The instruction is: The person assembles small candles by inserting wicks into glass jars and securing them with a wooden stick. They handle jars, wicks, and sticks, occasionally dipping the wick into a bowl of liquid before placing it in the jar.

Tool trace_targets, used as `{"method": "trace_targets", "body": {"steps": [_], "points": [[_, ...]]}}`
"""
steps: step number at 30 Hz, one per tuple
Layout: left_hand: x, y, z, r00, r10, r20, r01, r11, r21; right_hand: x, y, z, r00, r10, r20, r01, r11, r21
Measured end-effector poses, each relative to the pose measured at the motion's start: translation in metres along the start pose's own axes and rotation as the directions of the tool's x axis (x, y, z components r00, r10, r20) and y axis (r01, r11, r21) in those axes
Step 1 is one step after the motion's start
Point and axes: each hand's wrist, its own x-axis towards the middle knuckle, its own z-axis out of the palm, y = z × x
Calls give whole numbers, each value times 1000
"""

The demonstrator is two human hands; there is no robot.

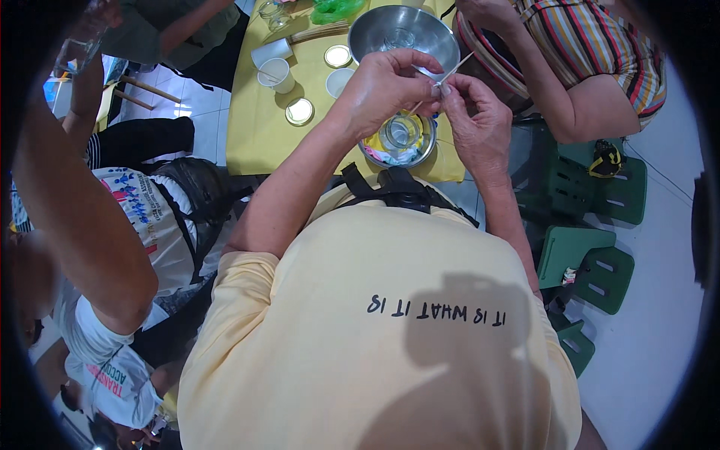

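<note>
Over the near end of the table, my left hand (391, 84) and my right hand (478, 124) meet with fingertips pinched together. A thin wooden stick (458, 66) runs slantwise between them, with a small white bit, perhaps string, at the fingertips. Just below them sits a small metal bowl (430, 147) with a glass jar (400, 133) in it, among yellow, pink and blue material. Beyond my left hand stands a large steel bowl (365, 34) holding another glass jar (398, 39).
White paper cups (274, 73), gold jar lids (299, 112), a bundle of sticks (319, 32) and a green plastic bag (335, 10) lie on the yellow tablecloth (251, 142). People stand close at left and far right. Green chairs (574, 251) are at my right.
</note>
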Motion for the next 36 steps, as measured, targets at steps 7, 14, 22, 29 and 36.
{"method": "trace_targets", "body": {"steps": [7, 14, 22, 29, 36], "points": [[-2, -4, -10, 995, 69, 70, -77, 991, 110, 1, 12, 2, 965, 241, 98, -260, 894, 364], [0, -7, -15, 996, 39, 77, -49, 991, 125, 2, 8, 3, 974, 193, 116, -216, 948, 234], [-2, -11, -14, 984, 88, 153, -90, 996, 6, 1, 11, -1, 964, 202, 171, -248, 917, 313], [-1, -9, -16, 976, 55, 210, -57, 998, 6, -3, 12, -1, 980, 173, 94, -191, 954, 230], [-2, -12, -11, 988, 86, 126, -97, 992, 84, -6, 5, 1, 998, 59, 5, -59, 991, 116]]}}
